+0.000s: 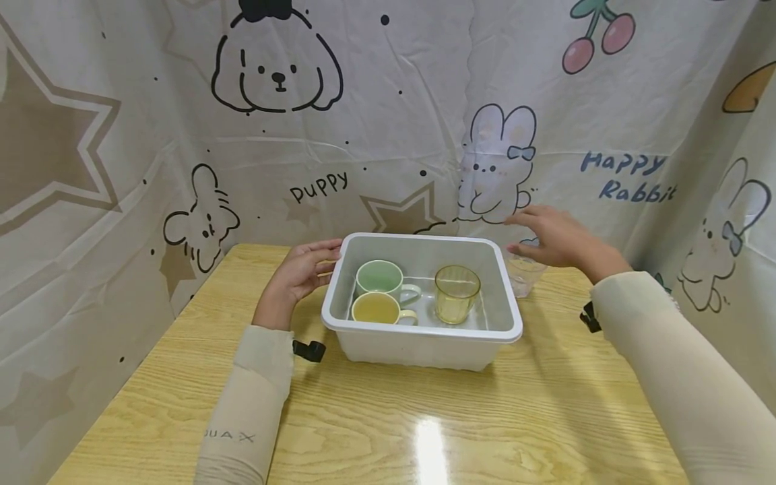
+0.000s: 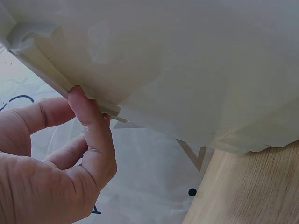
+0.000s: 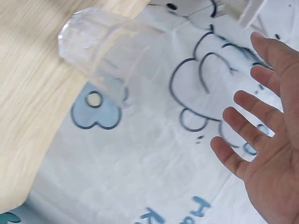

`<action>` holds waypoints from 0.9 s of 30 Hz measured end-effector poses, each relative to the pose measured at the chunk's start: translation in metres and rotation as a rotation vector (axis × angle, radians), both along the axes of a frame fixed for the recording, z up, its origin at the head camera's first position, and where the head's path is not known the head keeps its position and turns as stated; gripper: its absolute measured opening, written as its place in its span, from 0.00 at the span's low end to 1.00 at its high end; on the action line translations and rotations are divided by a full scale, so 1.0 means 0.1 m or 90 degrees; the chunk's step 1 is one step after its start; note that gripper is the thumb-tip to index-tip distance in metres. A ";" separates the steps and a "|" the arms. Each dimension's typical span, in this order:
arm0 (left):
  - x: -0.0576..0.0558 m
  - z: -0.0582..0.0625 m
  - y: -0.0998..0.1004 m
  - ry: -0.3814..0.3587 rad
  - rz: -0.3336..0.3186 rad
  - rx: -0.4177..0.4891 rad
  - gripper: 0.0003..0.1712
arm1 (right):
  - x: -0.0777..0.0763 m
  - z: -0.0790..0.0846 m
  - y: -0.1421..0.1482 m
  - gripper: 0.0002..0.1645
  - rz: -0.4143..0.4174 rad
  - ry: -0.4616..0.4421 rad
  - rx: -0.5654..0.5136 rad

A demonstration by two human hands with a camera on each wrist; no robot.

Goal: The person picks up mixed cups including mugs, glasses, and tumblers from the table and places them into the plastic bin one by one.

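A light grey plastic basin stands on the table. Inside are a green mug, a yellow mug and an amber clear tumbler. My left hand is at the basin's left side, its fingertips touching the wall just under the rim, as the left wrist view shows from below. My right hand hovers past the right rim with fingers spread and nothing in them. Below it a clear colourless cup stands on the table beside the basin, partly covered by that hand in the head view.
The wooden table runs up to a printed cloth hanging behind and along the sides. A black wrist device sits on the left sleeve, and another dark one on the right.
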State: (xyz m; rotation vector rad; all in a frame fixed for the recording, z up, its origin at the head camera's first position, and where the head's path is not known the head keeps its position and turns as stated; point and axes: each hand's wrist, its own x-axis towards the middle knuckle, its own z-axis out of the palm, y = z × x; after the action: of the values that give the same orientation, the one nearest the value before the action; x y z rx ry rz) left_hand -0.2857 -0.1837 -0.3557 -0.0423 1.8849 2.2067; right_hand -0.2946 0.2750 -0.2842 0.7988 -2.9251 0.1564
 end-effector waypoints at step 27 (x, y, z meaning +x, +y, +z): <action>-0.02 -0.02 0.00 -0.002 0.006 0.001 0.27 | -0.23 -0.65 0.13 0.40 -0.093 -0.071 -0.003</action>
State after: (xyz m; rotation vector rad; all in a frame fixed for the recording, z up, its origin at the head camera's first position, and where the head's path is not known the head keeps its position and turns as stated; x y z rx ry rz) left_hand -0.2873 -0.1836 -0.3577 -0.0545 1.8854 2.2127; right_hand -0.3177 0.2876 -0.3492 0.5914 -3.0715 0.2021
